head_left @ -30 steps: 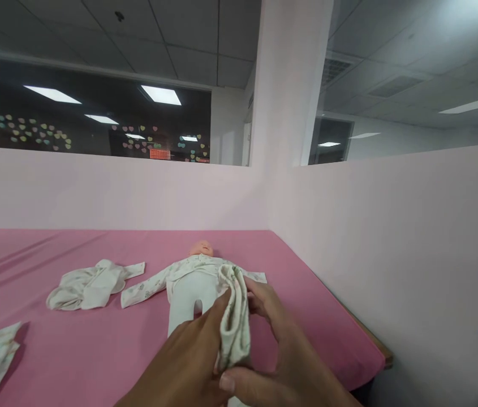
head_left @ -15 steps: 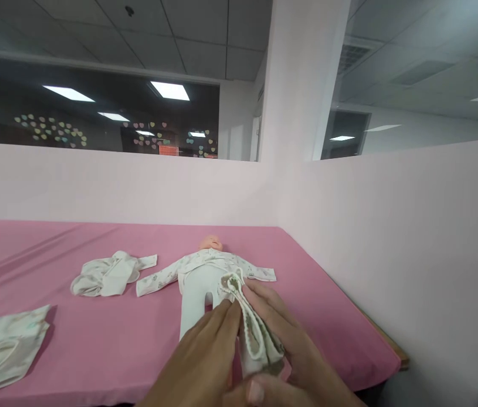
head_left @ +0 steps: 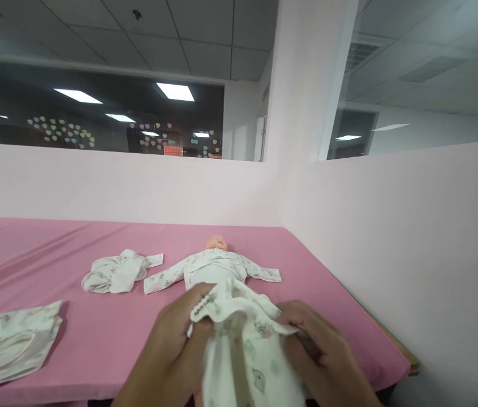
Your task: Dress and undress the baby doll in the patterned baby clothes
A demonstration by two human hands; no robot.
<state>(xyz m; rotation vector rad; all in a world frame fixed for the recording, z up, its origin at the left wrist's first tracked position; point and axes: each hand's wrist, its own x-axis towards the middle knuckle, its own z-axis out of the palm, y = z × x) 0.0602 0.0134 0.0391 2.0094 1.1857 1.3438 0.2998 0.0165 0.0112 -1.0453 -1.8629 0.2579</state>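
Observation:
My left hand (head_left: 169, 345) and my right hand (head_left: 321, 353) both grip a small white printed garment (head_left: 242, 345), spread open between them near the front edge of the pink table (head_left: 94, 333). Just beyond it a baby doll (head_left: 215, 265) lies on its back, head away from me, dressed in a matching printed top with its arms out to the sides. The held garment hides the doll's legs.
A crumpled white garment (head_left: 115, 272) lies left of the doll. A flat folded printed cloth (head_left: 9, 343) sits at the front left. Pale pink partition walls (head_left: 391, 237) close the table at the back and right. The table's right edge shows wood.
The garment was bunched and pinched between my hands over the doll's legs; now it is pulled open and lifted closer to me, with my hands further apart.

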